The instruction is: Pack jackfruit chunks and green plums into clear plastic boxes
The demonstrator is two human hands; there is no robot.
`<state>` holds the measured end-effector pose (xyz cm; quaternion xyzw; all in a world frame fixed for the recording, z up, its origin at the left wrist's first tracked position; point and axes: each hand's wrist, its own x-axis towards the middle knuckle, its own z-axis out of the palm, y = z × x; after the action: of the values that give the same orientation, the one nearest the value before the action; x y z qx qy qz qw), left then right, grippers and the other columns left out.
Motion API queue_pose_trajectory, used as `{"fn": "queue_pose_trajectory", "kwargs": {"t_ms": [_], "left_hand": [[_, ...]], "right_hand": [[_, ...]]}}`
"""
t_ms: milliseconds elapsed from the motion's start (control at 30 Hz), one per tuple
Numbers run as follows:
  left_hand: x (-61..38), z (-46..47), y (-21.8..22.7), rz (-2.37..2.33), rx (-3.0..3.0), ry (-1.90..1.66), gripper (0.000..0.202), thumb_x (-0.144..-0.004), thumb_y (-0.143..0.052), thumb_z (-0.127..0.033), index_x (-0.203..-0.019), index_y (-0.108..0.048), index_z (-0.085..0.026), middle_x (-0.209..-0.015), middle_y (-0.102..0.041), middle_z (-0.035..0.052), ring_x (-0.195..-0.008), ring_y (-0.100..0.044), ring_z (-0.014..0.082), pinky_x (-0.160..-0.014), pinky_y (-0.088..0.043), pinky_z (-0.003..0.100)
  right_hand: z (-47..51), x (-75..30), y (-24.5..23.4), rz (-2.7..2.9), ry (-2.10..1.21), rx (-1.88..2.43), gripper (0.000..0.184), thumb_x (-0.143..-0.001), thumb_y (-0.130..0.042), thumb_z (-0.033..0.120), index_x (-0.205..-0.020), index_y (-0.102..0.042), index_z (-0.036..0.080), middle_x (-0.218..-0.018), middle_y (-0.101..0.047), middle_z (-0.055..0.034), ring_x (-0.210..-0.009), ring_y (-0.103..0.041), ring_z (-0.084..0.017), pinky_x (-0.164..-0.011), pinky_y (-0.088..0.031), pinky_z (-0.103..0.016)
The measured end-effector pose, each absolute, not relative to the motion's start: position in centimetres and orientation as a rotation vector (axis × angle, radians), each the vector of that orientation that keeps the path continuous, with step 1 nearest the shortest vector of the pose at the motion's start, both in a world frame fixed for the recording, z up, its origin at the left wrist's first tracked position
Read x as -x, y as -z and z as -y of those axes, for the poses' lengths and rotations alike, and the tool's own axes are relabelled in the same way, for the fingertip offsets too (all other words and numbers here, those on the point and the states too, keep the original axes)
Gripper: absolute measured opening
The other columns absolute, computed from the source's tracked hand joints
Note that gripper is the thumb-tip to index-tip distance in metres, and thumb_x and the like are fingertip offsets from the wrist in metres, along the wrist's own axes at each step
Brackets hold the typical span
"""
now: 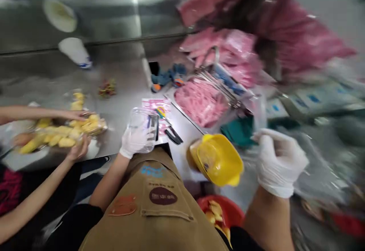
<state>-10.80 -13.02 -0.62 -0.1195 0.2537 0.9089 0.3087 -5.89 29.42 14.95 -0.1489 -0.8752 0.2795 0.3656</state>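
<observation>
Two hands in white gloves stand well apart over a steel surface (119, 91). The left hand (135, 142) grips a clear plastic tub (142, 129) in front of a tan apron (154, 205); the right hand (279, 161), raised beyond a yellow plastic bowl (216, 159), is too blurred to tell whether it holds anything. Nearby, a co-worker's bare hands (76, 152) touch yellow fruit pieces (59, 137).
</observation>
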Motion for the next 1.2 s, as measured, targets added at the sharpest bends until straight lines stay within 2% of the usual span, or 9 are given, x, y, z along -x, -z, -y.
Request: {"fn": "queue_pose_trajectory", "kwargs": {"t_ms": [100, 200, 367, 533, 667, 800, 1033, 1100, 1200], "left_hand": [[10.4, 13.8, -0.5, -0.742, 0.383, -2.553, 0.103, -0.071, -0.074, -0.087, -0.152, -0.064, -0.025, -0.147, -0.069, 0.0211, -0.131, -0.068, 0.0450, -0.105, -0.057, 0.065], [7.7, 15.1, -1.0, -0.795, 0.399, -2.754, 0.110, -0.061, -0.082, -0.085, -0.150, -0.063, -0.023, -0.147, -0.067, 0.0227, -0.137, -0.064, 0.0496, -0.107, -0.055, 0.066], [-0.4, 16.1, -1.5, -0.755, 0.484, -3.140, 0.125, -0.039, -0.100, -0.069, -0.150, -0.061, -0.025, -0.139, -0.068, 0.0223, -0.123, -0.070, 0.0476, -0.100, -0.059, 0.063], [-8.7, 15.8, -2.1, -0.691, 0.480, -3.580, 0.138, -0.015, -0.109, -0.051, -0.144, -0.064, -0.027, -0.125, -0.073, 0.0180, -0.109, -0.075, 0.0440, -0.093, -0.062, 0.058], [-14.4, 15.1, -1.6, -0.571, 0.579, -3.880, 0.134, -0.018, -0.109, -0.046, -0.143, -0.065, -0.026, -0.120, -0.076, 0.0166, -0.108, -0.076, 0.0421, -0.097, -0.059, 0.059], [-18.9, 14.0, -0.1, -0.321, 0.564, -4.110, 0.126, -0.027, -0.108, -0.049, -0.144, -0.065, -0.027, -0.120, -0.077, 0.0151, -0.105, -0.076, 0.0390, -0.100, -0.056, 0.058], [-23.7, 14.8, 1.5, -0.132, 0.541, -4.250, 0.057, -0.087, -0.082, -0.037, -0.141, -0.069, -0.022, -0.114, -0.075, 0.0118, -0.097, -0.074, 0.0292, -0.093, -0.057, 0.050], [-24.4, 14.6, 1.0, -0.173, 0.582, -4.326, 0.052, -0.092, -0.077, -0.034, -0.142, -0.068, -0.021, -0.114, -0.074, 0.0116, -0.097, -0.073, 0.0285, -0.093, -0.057, 0.050], [-24.3, 12.7, 0.0, -0.275, 0.497, -4.602, 0.067, -0.087, -0.077, -0.041, -0.150, -0.063, -0.022, -0.123, -0.073, 0.0164, -0.109, -0.073, 0.0347, -0.099, -0.055, 0.056]], "right_hand": [[-21.9, 12.7, -13.2, 2.599, -1.228, -0.080, 0.024, -0.098, -0.069, 0.046, -0.110, -0.081, 0.029, -0.101, -0.083, -0.0110, -0.089, -0.081, -0.032, -0.088, -0.066, -0.053], [-12.6, 18.6, -13.1, 2.745, -1.473, -0.676, 0.025, -0.100, -0.069, 0.048, -0.111, -0.081, 0.029, -0.100, -0.083, -0.0082, -0.091, -0.079, -0.029, -0.092, -0.065, -0.049], [1.2, 21.0, -13.9, 2.646, -1.837, -1.325, 0.032, -0.105, -0.065, 0.057, -0.094, -0.077, 0.029, -0.078, -0.072, -0.0045, -0.071, -0.067, -0.024, -0.070, -0.056, -0.039], [10.6, 15.9, -12.5, 2.423, -2.221, -1.776, 0.058, -0.104, -0.067, 0.066, -0.065, -0.050, 0.026, -0.063, -0.048, 0.0008, -0.061, -0.046, -0.017, -0.058, -0.038, -0.031], [13.7, 9.8, -10.1, 2.469, -2.433, -1.946, 0.069, -0.100, -0.072, 0.067, -0.061, -0.036, 0.024, -0.061, -0.031, 0.0059, -0.058, -0.030, -0.011, -0.053, -0.025, -0.027], [14.9, 5.3, -7.6, 2.728, -2.126, -2.381, 0.072, -0.093, -0.076, 0.075, -0.063, -0.035, 0.024, -0.064, -0.028, 0.0064, -0.059, -0.025, -0.010, -0.052, -0.024, -0.026], [19.8, -2.4, -4.5, 2.906, -1.555, -2.958, 0.071, -0.094, -0.070, 0.079, -0.064, -0.036, 0.025, -0.062, -0.033, 0.0063, -0.058, -0.028, -0.011, -0.051, -0.028, -0.025], [21.0, -4.7, -3.9, 2.817, -1.381, -3.190, 0.071, -0.095, -0.068, 0.080, -0.062, -0.039, 0.024, -0.059, -0.038, 0.0052, -0.057, -0.033, -0.011, -0.052, -0.032, -0.025], [22.8, -7.4, -2.6, 2.426, -1.021, -3.703, 0.069, -0.091, -0.070, 0.082, -0.063, -0.046, 0.023, -0.058, -0.045, 0.0043, -0.056, -0.040, -0.012, -0.053, -0.037, -0.026]]}}
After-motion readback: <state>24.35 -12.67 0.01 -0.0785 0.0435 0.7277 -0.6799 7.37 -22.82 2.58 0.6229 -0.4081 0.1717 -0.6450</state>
